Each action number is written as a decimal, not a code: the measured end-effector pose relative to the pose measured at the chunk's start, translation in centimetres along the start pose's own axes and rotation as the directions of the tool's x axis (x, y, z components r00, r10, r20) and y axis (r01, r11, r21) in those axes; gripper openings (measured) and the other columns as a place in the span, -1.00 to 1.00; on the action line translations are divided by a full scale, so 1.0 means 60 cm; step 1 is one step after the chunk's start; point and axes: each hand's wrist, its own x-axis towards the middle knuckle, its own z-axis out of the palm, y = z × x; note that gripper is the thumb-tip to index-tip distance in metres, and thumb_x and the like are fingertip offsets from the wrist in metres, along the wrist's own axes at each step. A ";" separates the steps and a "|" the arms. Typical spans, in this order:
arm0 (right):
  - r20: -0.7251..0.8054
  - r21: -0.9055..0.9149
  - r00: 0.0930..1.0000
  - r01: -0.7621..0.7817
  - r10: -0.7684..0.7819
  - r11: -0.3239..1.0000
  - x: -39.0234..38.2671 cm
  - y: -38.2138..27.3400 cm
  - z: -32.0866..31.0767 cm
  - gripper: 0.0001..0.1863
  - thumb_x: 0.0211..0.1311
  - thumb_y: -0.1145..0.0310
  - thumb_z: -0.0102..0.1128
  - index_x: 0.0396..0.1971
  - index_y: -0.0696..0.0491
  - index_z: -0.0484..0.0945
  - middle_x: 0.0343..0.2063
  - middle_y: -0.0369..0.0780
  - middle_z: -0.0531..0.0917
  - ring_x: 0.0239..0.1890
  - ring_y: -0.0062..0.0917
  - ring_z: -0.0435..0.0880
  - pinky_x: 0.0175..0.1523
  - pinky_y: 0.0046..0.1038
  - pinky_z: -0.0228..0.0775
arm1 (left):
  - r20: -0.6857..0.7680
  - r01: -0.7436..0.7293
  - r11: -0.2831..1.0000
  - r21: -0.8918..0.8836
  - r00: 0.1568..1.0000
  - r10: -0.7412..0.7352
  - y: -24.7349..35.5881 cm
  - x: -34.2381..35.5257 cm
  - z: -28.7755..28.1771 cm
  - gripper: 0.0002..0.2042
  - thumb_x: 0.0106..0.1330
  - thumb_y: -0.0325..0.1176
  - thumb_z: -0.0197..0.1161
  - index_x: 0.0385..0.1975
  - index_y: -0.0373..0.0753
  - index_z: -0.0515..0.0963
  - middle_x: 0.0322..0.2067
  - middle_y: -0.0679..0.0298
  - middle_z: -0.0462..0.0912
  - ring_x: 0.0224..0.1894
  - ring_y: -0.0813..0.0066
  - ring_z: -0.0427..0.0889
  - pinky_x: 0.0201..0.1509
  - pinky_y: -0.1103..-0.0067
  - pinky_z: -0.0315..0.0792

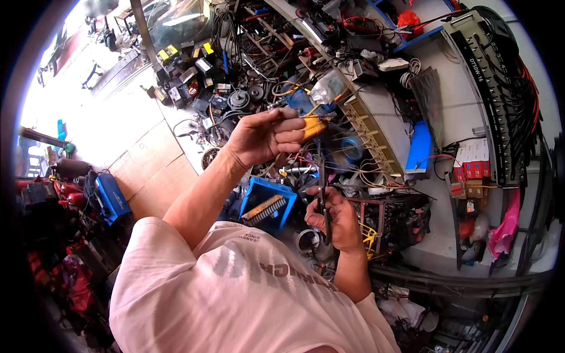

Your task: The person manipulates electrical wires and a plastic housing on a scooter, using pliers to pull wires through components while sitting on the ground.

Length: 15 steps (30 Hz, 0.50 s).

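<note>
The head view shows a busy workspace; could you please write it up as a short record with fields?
Left hand: at a rounded yellow object; grip unclear
Right hand: holding a long dark metal tool, pointing up the picture
Left of right hand: open blue plastic bin, with a ridged brown-and-grey block at its opening
Far right: bright pink sheet

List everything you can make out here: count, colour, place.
Yellow item: 1, yellow, centre
Long tool: 1, black, centre
Bin: 1, blue, centre
Brush: 1, brown-grey, at bin
Case: 1, blue, left
Boxes: several, red-and-white, right
Sheet: 1, pink, far right
Cardboard: count unclear, tan, left floor
Cables: many, black and red, upper right
Loose parts: uncountable, mixed, upper centre
Shirt: 1, pale pink, bottom
Left hand: 1, bare, at yellow item
Right hand: 1, bare, on long tool
</note>
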 end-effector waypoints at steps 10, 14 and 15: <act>0.001 -0.531 0.995 -0.088 0.104 0.843 0.037 -0.029 0.002 -0.36 0.14 0.06 0.61 0.00 0.26 0.60 -0.36 -0.13 0.76 -0.32 -0.53 0.72 -0.13 -0.42 0.53 | -0.274 0.205 0.972 -0.112 0.934 -0.228 -0.073 0.020 0.007 -0.32 0.60 0.09 -0.07 0.19 -0.61 0.46 0.28 -0.38 0.46 0.30 -0.36 0.51 0.37 -0.12 0.42; -0.052 -0.455 0.994 -0.105 0.092 0.884 0.027 0.013 -0.008 -0.35 0.14 0.00 0.58 -0.01 0.25 0.62 -0.38 -0.08 0.80 -0.36 -0.52 0.73 -0.15 -0.41 0.52 | -0.381 0.212 0.970 -0.120 0.893 -0.242 -0.092 0.024 0.009 -0.30 0.61 0.09 -0.12 0.18 -0.62 0.47 0.24 -0.38 0.50 0.25 -0.36 0.55 0.35 -0.11 0.43; -0.060 -0.428 0.993 -0.121 0.106 0.896 0.030 0.018 -0.012 -0.35 0.15 0.00 0.58 -0.01 0.25 0.63 -0.38 -0.08 0.80 -0.35 -0.53 0.73 -0.15 -0.42 0.52 | -0.415 0.205 0.973 -0.110 0.880 -0.233 -0.095 0.027 0.013 -0.30 0.61 0.09 -0.13 0.18 -0.62 0.47 0.23 -0.37 0.51 0.24 -0.35 0.57 0.34 -0.11 0.44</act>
